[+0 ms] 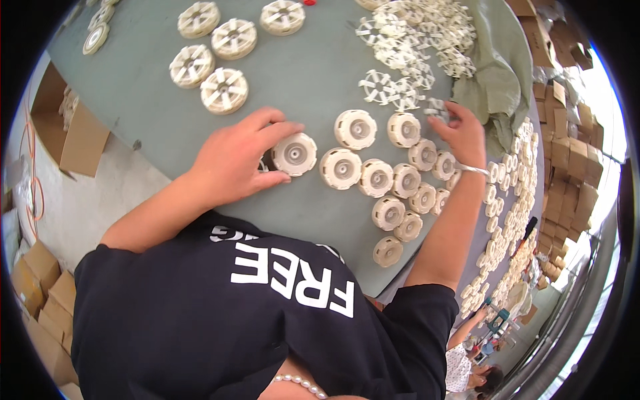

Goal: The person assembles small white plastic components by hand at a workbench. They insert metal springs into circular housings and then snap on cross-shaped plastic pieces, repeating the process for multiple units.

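My left hand (237,157) curves its thumb and index finger around the edge of a round cream plastic housing (294,154) with a recessed centre. Partly hidden under that palm is a small whitish piece whose kind I cannot make out. Farther right, my right hand (461,132) pinches a thin white spoked plastic ring (437,110), slightly blurred, above the table. Between my hands and along my right forearm sit several similar cream housings (341,168), open side up. Beyond the right hand spreads a pile of loose white spoked rings (407,47).
Several housings topped with spoked rings (225,91) stand at the far left of the grey-green table (300,220). A green cloth (497,87) lies at the right. Another table is covered in cream parts (510,227); a person (463,363) works there. Cardboard boxes (83,140) flank the table.
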`<state>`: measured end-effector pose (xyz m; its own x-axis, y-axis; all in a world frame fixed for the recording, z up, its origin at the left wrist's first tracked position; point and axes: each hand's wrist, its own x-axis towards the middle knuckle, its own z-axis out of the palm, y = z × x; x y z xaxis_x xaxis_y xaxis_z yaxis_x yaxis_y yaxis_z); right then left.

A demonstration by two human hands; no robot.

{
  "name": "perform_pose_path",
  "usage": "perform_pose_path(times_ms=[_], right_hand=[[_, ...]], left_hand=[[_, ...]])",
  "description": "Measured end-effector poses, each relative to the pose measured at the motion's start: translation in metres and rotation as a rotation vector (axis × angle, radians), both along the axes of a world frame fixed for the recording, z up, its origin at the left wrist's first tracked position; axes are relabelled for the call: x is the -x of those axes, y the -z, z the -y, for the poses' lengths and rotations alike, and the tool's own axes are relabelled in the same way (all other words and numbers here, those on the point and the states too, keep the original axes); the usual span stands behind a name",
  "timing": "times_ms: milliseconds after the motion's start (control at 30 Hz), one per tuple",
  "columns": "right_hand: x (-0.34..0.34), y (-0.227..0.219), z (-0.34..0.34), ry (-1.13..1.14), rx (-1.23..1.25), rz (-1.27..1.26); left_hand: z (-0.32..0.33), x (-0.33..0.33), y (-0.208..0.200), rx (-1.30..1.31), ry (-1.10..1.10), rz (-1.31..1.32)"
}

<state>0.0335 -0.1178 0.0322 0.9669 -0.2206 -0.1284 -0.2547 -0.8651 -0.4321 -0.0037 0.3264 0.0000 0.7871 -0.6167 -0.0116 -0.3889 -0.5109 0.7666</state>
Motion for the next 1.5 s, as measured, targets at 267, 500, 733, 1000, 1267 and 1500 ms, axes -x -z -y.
perform_pose_path(times_ms=[267, 500, 733, 1000, 1267, 1500], right_hand=[[0.067, -0.041, -0.159, -0.444, -0.306, 0.038], [0.060, -0.021, -0.212, -0.838, -0.171, 0.041], [0.051, -0.026, -0.212, -0.875, -0.138, 0.009], [0.046, -0.017, -0.215, -0.898, -0.036, 0.069], [0.063, -0.029, -0.207, -0.778, 0.078, 0.266], [0.134, -0.040, -0.237, -0.405, -0.558, 0.070]], left_hand=[[-0.016, 0.008, -0.003, 0.075, -0.076, -0.163], [-0.009, 0.009, 0.004, 0.060, -0.089, -0.107], [-0.009, 0.010, 0.010, 0.117, -0.105, -0.124], [-0.008, 0.004, 0.007, 0.115, -0.121, -0.198], [-0.008, 0.008, 0.015, -0.044, -0.205, 0.037], [0.019, 0.036, -0.034, 0.639, -0.181, -0.405]])
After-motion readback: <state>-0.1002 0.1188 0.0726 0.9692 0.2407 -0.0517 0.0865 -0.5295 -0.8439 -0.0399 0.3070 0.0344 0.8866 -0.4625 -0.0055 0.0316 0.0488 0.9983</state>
